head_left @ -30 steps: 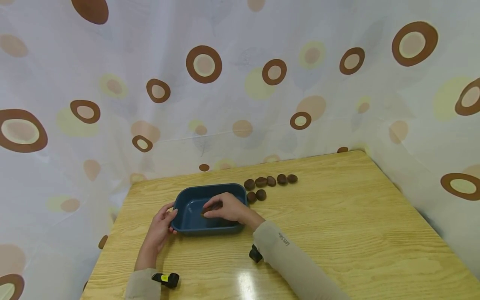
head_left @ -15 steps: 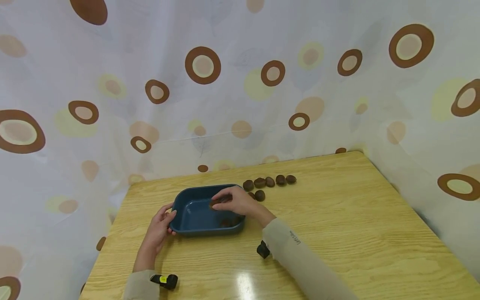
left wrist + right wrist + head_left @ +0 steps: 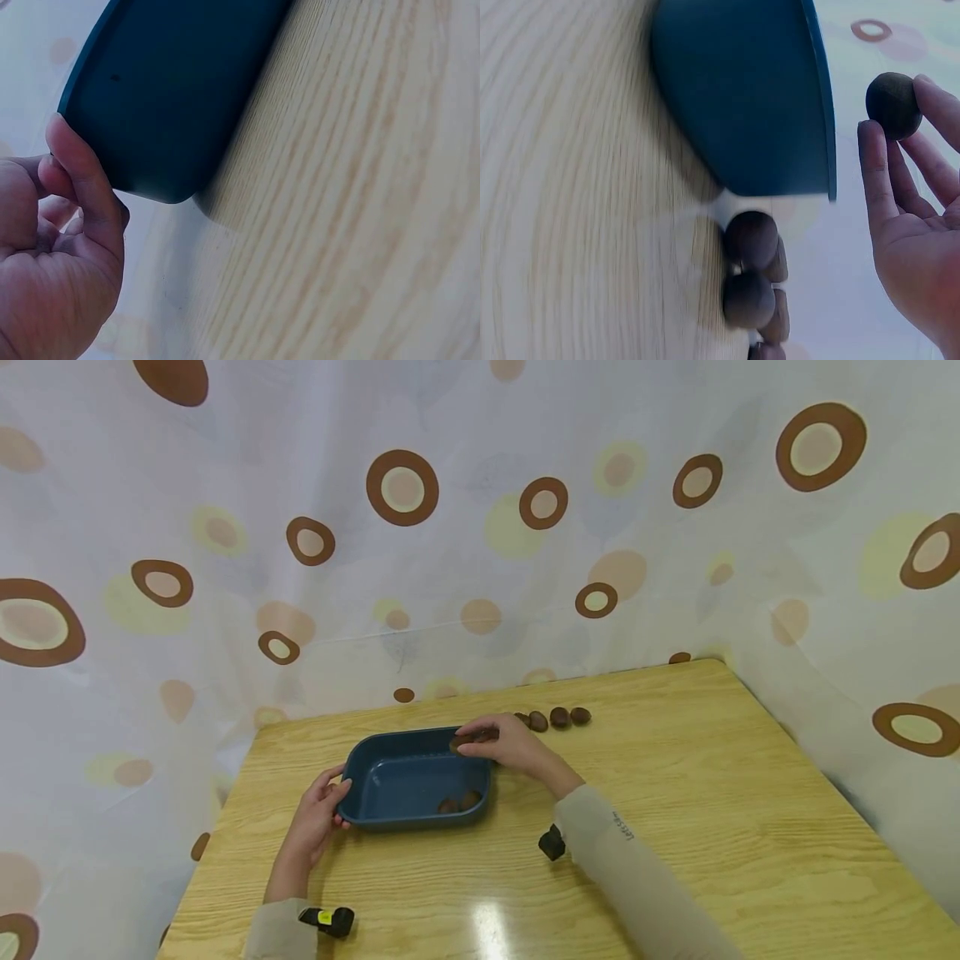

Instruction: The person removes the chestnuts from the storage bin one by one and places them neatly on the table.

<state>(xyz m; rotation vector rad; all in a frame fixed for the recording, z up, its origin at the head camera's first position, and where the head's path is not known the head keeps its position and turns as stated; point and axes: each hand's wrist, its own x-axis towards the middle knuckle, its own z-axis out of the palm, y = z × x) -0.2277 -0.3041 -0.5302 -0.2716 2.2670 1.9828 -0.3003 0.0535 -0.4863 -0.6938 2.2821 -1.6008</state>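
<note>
The person's two hands are staying apart, with one blue dish sitting between them on one wooden table (image 3: 675,827). The left hand (image 3: 318,810) is gripping the near end of the dish (image 3: 405,783), its thumb showing over the rim in the head view; the left wrist view is showing instead the outer wall, with fingers curling at its edge. The right hand (image 3: 510,747) is pinching one chestnut (image 3: 894,106) above the dish's opposite end; the head view is half hiding it, while the right wrist view is showing it plainly between thumb and fingers. Two chestnuts (image 3: 459,802) are lying inside the dish, below the right hand, and only the head view is showing them. Just beyond that hand, the head view is showing four chestnuts (image 3: 559,718) in a row, one partly covered. The right wrist view is showing five chestnuts (image 3: 748,300) beside the dish, some overlapping; how many are also among the four, I cannot tell.
</note>
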